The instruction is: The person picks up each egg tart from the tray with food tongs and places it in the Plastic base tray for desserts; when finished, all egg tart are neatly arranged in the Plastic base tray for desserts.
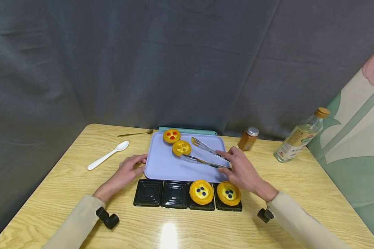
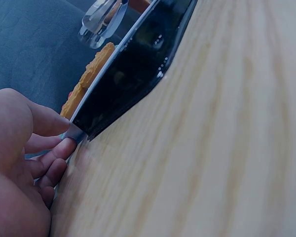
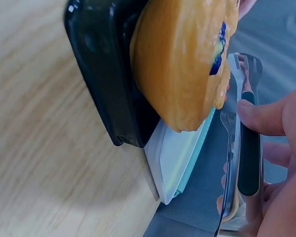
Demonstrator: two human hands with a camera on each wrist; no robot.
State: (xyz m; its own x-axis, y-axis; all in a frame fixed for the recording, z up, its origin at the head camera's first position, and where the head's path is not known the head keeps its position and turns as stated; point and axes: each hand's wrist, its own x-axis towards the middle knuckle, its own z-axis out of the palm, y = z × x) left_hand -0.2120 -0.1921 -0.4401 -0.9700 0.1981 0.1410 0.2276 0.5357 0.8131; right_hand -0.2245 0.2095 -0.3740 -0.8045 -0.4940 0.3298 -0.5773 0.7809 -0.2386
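My left hand (image 1: 127,171) pinches the left edge of a lavender tray (image 1: 162,169), thumb on the rim and fingers below, as the left wrist view shows. In my right hand (image 1: 243,169) is a pair of metal food tongs (image 1: 202,161) with dark grips, the arms spread apart over the tray. One tip lies close to an egg tart with yellow pieces (image 1: 181,148); a tart with red dots (image 1: 171,136) sits behind it. Along the tray's front are two tarts with blue berries (image 1: 201,192) in black square holders, beside two vacant black holders (image 1: 175,194).
To the left lie a white spoon (image 1: 107,156) and a thin dark-tipped utensil (image 1: 136,134). A teal strip-like object (image 1: 190,130) runs behind the tray. A brown jar (image 1: 248,139) and a glass bottle (image 1: 299,140) stand at the right, with a dark curtain (image 1: 162,69) behind.
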